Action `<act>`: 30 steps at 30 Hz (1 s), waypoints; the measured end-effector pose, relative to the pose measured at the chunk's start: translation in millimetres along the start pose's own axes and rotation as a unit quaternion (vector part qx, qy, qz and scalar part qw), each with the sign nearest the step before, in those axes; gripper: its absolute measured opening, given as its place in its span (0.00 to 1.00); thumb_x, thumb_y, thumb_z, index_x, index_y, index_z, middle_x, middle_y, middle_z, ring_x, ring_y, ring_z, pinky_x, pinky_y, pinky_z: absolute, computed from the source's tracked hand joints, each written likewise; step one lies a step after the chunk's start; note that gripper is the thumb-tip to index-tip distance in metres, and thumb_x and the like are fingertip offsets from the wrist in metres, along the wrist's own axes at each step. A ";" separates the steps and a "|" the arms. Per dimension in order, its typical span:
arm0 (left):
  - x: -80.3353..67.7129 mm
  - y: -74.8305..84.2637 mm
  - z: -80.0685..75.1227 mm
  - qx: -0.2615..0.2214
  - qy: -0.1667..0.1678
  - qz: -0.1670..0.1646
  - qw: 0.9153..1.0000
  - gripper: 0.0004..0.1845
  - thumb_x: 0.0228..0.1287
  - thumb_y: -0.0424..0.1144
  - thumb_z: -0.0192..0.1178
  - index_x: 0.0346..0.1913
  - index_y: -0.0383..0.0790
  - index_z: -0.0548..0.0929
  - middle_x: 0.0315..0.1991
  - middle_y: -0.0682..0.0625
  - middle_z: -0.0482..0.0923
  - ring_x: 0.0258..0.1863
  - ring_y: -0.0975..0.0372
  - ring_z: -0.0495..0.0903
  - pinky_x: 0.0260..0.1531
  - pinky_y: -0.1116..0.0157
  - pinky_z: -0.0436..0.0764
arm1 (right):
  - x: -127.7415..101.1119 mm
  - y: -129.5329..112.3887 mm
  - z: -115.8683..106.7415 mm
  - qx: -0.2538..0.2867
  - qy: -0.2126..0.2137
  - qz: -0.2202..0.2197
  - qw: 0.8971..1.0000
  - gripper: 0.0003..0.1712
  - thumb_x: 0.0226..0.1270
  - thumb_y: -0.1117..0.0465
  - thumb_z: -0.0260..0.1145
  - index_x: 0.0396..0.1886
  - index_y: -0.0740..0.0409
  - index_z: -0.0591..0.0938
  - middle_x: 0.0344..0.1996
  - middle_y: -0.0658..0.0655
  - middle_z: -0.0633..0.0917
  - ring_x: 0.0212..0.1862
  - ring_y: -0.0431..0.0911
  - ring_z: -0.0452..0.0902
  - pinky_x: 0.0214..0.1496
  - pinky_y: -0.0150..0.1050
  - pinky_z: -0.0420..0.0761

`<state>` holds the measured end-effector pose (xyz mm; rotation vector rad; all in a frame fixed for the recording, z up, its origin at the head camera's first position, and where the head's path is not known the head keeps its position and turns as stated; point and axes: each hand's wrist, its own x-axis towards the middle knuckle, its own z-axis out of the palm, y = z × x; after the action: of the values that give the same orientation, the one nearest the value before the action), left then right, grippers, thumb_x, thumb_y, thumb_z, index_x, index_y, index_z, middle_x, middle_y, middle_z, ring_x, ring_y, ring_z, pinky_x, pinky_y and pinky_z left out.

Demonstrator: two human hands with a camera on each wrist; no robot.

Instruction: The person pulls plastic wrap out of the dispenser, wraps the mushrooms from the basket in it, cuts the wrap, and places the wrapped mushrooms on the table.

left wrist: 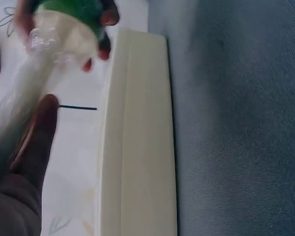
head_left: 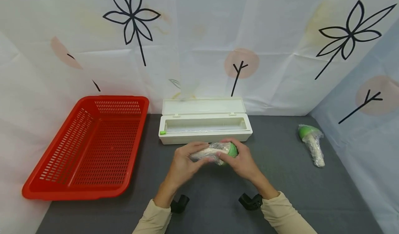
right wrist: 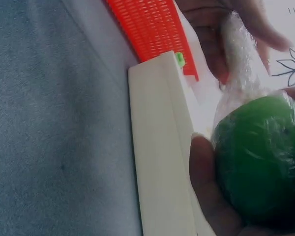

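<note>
Just in front of the open cream wrap dispenser [head_left: 204,126], both hands held a film-wrapped green-capped mushroom toy [head_left: 215,152] above the grey surface [head_left: 280,192]: the left hand [head_left: 184,163] curled round its pale stem, the right hand [head_left: 241,159] gripped the green cap. Left of the dispenser sat a red basket [head_left: 62,178]; well to its right lay a second wrapped mushroom [head_left: 311,142].

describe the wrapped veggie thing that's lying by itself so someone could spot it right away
Start at the open white plastic dispenser box at the back of the grey table, then look far right. The film-wrapped green-capped white vegetable lies there alone. Its twin is gripped by both hands in front of the box.
</note>
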<state>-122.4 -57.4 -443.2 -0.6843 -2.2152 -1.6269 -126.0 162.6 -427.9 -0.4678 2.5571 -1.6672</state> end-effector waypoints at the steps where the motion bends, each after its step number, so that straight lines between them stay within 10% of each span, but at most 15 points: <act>1: 0.0 0.2 -0.6 0.014 -0.007 0.008 1.000 0.16 0.53 0.32 0.77 0.46 0.35 0.91 0.43 0.47 0.88 0.41 0.58 0.88 0.39 0.61 0.86 | 0.3 0.6 -0.8 0.001 -0.002 0.003 1.000 0.23 0.68 0.59 0.71 0.60 0.59 0.79 0.46 0.65 0.81 0.33 0.46 0.80 0.29 0.40 0.82; 14: 0.9 -1.0 -3.0 0.081 -0.033 0.064 0.994 0.18 0.49 0.32 0.80 0.46 0.34 0.90 0.39 0.46 0.88 0.37 0.59 0.88 0.36 0.64 0.85 | 3.5 1.2 -9.4 0.076 -0.085 0.061 0.992 0.31 0.70 0.61 0.70 0.67 0.66 0.72 0.52 0.67 0.78 0.39 0.51 0.82 0.39 0.52 0.86; 23: 1.9 -1.9 -3.4 0.081 -0.053 0.060 0.993 0.19 0.48 0.36 0.81 0.44 0.35 0.91 0.38 0.47 0.89 0.37 0.61 0.87 0.37 0.66 0.85 | 5.7 -2.2 -9.8 0.021 -0.084 0.067 0.994 0.24 0.75 0.55 0.65 0.65 0.61 0.77 0.46 0.62 0.80 0.39 0.50 0.77 0.38 0.47 0.82; 30: 0.6 -6.4 -8.0 0.017 -0.028 0.013 0.999 0.17 0.43 0.31 0.82 0.40 0.36 0.92 0.34 0.49 0.89 0.31 0.63 0.87 0.31 0.69 0.83 | 3.3 0.7 -21.2 0.040 -0.149 0.016 0.988 0.39 0.63 0.61 0.76 0.72 0.58 0.71 0.61 0.64 0.76 0.52 0.52 0.78 0.47 0.42 0.83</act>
<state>-126.6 -66.4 -445.6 -0.7547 -2.2571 -1.5713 -133.7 180.7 -419.3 -0.6150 2.2644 -1.5471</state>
